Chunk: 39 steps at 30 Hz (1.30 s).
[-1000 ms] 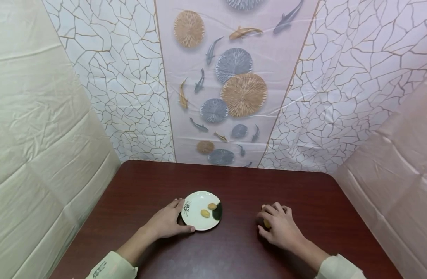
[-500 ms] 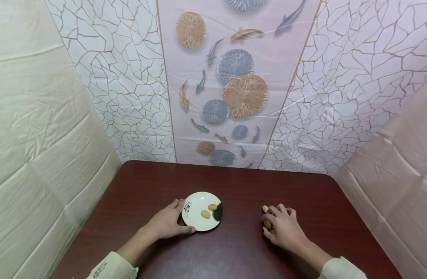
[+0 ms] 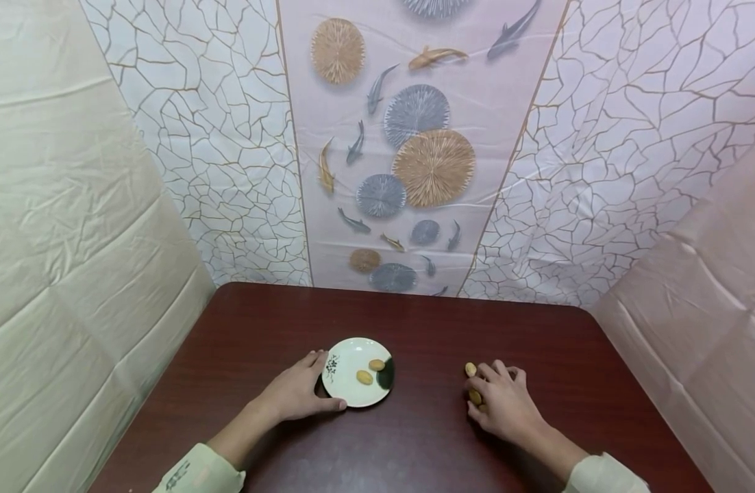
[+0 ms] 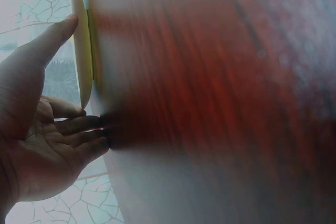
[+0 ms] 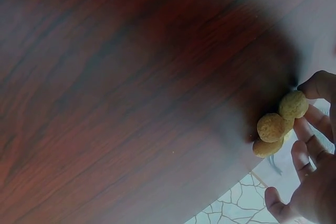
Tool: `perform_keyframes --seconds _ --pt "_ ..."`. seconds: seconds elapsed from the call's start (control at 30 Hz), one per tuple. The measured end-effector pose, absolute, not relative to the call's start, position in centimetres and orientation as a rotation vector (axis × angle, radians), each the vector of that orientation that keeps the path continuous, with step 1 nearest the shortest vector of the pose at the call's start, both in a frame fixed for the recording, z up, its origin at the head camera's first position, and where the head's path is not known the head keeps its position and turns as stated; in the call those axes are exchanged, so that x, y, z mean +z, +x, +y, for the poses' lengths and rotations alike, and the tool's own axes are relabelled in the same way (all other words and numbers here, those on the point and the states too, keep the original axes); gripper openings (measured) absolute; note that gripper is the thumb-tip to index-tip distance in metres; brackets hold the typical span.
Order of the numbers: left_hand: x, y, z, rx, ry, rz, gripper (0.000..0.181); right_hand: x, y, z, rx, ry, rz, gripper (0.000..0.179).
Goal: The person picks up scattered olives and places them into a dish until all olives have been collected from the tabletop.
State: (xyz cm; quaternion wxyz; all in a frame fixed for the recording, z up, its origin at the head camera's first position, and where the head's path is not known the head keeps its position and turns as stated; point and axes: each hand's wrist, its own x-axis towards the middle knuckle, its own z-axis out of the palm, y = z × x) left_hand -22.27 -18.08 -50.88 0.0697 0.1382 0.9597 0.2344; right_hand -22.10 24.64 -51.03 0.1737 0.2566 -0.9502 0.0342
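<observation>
My left hand [image 3: 300, 388] holds the left side of a small white plate [image 3: 345, 396] with a dark green patch, thumb at the near rim and fingers at the far-left rim. In the left wrist view the plate [image 4: 83, 51] appears edge-on between thumb and fingertip. Two yellow-brown oval lumps [image 3: 364, 377] lie on it. At the right, my right hand [image 3: 503, 402] curls over several similar lumps [image 3: 475, 396]; another lump [image 3: 471, 370] lies by its fingertips. In the right wrist view, thumb and a finger pinch one rough-skinned lump [image 5: 294, 104], with others [image 5: 271, 127] bunched against it.
The dark red-brown wooden table [image 3: 414, 438] spans the view below. Behind it hangs a patterned cloth [image 3: 384, 226] with fish and round leaf prints. Pale cloth walls [image 3: 106, 287] stand at left and right.
My right hand has shifted slightly right, and its fingers now uncover a lump at their far side and more of another below. My left hand and the plate stay in place.
</observation>
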Motion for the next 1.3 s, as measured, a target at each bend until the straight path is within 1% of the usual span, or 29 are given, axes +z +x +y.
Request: perform_keyframes --seconds 0.5,1.07,1.3 --pt "-50.4 -22.6 -18.1 0.716 0.406 2.879 0.122 -50.6 -22.7 23.8 0.158 0.774 -2.593 0.024" --pt "-50.2 -22.4 -18.0 0.699 0.405 2.871 0.122 -50.0 -23.5 20.6 0.276 0.899 -2.388 0.027" --pt "-50.5 -22.3 -18.0 0.699 0.395 2.865 0.123 -50.1 -23.6 19.2 0.311 0.929 -2.373 0.025"
